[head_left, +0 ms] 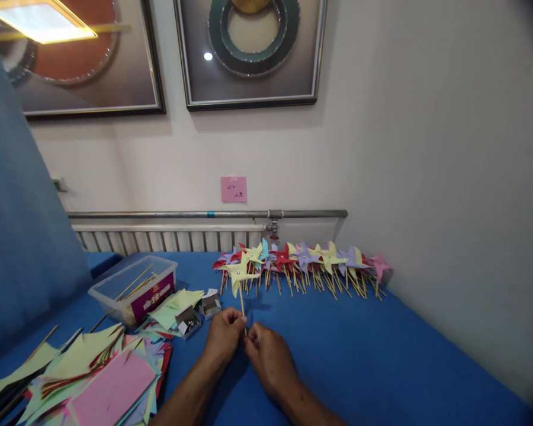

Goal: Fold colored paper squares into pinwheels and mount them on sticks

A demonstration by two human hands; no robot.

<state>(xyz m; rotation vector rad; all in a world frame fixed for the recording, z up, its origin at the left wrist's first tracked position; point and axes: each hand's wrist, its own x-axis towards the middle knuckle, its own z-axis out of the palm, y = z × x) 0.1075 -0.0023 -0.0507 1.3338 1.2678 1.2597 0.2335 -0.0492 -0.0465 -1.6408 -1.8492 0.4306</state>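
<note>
Pinching the wooden stick of a yellow pinwheel (240,273), the left hand (222,336) and right hand (269,354) meet low over the blue desk (359,349), fingers pressed together on the stick, which stands upright. Behind it lies a row of finished pinwheels (311,263). A clear plastic box (135,289), two small boxes (199,312), seemingly of pins, and cut coloured paper (93,373) sit left.

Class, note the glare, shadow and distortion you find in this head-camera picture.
Head view: glare from a ceiling light on the framed picture; soft shadows under both hands on the blue table; dark corner at top right; the pipe bows slightly from the wide lens.
</note>
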